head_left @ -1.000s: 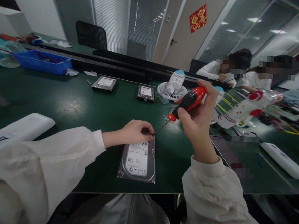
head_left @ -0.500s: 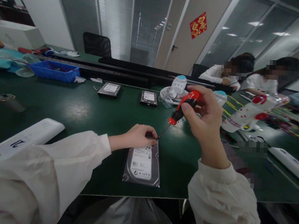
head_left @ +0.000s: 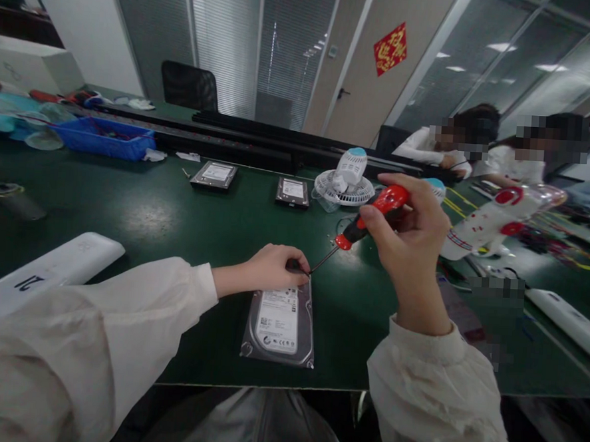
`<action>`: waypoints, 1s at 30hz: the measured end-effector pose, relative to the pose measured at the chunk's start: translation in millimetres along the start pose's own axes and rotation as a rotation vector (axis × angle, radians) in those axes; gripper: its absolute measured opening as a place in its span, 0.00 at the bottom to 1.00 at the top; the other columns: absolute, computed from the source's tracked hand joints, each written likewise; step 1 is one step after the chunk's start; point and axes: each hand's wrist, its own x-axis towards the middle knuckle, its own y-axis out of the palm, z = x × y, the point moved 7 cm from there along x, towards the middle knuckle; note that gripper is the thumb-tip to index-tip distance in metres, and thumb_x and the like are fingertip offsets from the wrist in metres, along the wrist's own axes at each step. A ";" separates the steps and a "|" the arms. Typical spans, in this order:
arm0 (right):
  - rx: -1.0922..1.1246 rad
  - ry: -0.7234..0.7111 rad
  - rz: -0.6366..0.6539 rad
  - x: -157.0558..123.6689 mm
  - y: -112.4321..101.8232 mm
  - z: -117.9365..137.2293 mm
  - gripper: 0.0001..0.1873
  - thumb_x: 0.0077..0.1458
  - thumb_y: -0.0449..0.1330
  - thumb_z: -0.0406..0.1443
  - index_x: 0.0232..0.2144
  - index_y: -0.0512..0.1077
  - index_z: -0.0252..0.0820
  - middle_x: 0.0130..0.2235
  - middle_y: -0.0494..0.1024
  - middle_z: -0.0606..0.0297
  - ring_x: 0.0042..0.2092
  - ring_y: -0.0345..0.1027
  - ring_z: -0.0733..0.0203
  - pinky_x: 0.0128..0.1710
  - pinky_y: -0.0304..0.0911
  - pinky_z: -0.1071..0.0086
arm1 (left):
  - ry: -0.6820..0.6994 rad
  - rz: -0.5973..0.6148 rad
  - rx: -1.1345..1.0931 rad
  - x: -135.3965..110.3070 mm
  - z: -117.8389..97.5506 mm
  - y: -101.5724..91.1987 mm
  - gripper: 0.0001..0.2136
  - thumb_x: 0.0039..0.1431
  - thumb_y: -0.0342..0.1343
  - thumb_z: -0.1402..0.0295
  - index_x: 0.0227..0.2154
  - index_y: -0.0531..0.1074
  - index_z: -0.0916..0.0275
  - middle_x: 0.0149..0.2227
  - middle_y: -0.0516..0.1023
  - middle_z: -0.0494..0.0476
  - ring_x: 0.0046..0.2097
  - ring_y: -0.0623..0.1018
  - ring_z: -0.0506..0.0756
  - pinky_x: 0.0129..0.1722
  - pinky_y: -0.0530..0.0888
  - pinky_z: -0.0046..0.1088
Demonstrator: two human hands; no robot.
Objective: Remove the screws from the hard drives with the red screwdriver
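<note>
A silver hard drive (head_left: 279, 321) with a white label lies flat near the front edge of the green table (head_left: 165, 213). My left hand (head_left: 274, 268) rests curled on the drive's far end, its fingertips pinched at the screwdriver's tip. My right hand (head_left: 414, 241) grips the red and black handle of a screwdriver (head_left: 362, 228). The thin shaft slants down and left to the drive's far right corner.
Two more hard drives (head_left: 214, 175) (head_left: 293, 191) lie farther back, beside a small white fan (head_left: 346, 177). A blue bin (head_left: 105, 139) sits at far left, a white casing (head_left: 46, 276) at near left. A white and red toy (head_left: 495, 216) and two seated people (head_left: 459, 151) are at right.
My right hand has shifted slightly and turned the screwdriver handle. My left hand and the drive have stayed in place. The view has drifted a little.
</note>
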 end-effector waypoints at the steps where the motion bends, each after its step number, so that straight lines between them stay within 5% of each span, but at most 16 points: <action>1: -0.006 -0.005 -0.005 -0.2 -0.9 0.2 0.19 0.54 0.67 0.42 0.49 0.76 0.50 0.39 0.76 0.64 0.33 0.67 0.63 0.28 0.64 0.68 | -0.001 -0.003 0.003 0.0 -0.1 -0.3 0.13 0.58 0.60 0.57 0.41 0.80 0.57 0.39 0.82 0.52 0.39 0.80 0.55 0.40 0.73 0.31; 7: 0.032 0.000 0.087 -4.4 -1.7 -5.1 0.24 0.60 0.57 0.43 0.59 0.70 0.52 0.41 0.75 0.63 0.28 0.62 0.65 0.26 0.62 0.67 | -0.005 0.003 0.000 -0.2 -1.0 -1.1 0.12 0.58 0.60 0.57 0.41 0.80 0.57 0.39 0.82 0.52 0.38 0.80 0.54 0.38 0.73 0.30; 13: -0.100 -0.013 0.007 -0.8 -9.6 3.5 0.16 0.56 0.64 0.44 0.45 0.77 0.48 0.36 0.76 0.64 0.31 0.63 0.63 0.28 0.59 0.67 | -0.001 0.012 -0.006 0.0 -1.0 -0.2 0.13 0.58 0.60 0.57 0.41 0.80 0.57 0.37 0.81 0.52 0.37 0.79 0.54 0.37 0.72 0.30; 19: -0.066 0.005 0.070 -4.0 -9.7 0.9 0.21 0.62 0.54 0.48 0.53 0.74 0.53 0.40 0.77 0.62 0.35 0.68 0.57 0.32 0.64 0.62 | -0.004 0.023 -0.013 0.3 1.8 1.0 0.13 0.58 0.60 0.56 0.42 0.79 0.57 0.38 0.81 0.52 0.37 0.79 0.53 0.35 0.73 0.29; 25: -0.105 0.078 0.030 -3.5 -13.5 -5.3 0.16 0.58 0.62 0.48 0.45 0.77 0.50 0.35 0.74 0.65 0.29 0.62 0.62 0.27 0.57 0.66 | 0.001 0.026 -0.012 0.3 2.3 0.7 0.14 0.58 0.60 0.56 0.42 0.79 0.57 0.39 0.81 0.53 0.38 0.79 0.54 0.36 0.73 0.30; 30: -0.052 0.066 0.107 -2.2 -12.1 -3.1 0.19 0.61 0.57 0.49 0.52 0.75 0.56 0.39 0.77 0.63 0.32 0.65 0.59 0.28 0.58 0.64 | 0.000 0.015 -0.004 0.6 1.4 0.4 0.13 0.58 0.60 0.57 0.42 0.80 0.57 0.39 0.82 0.53 0.38 0.79 0.54 0.38 0.73 0.31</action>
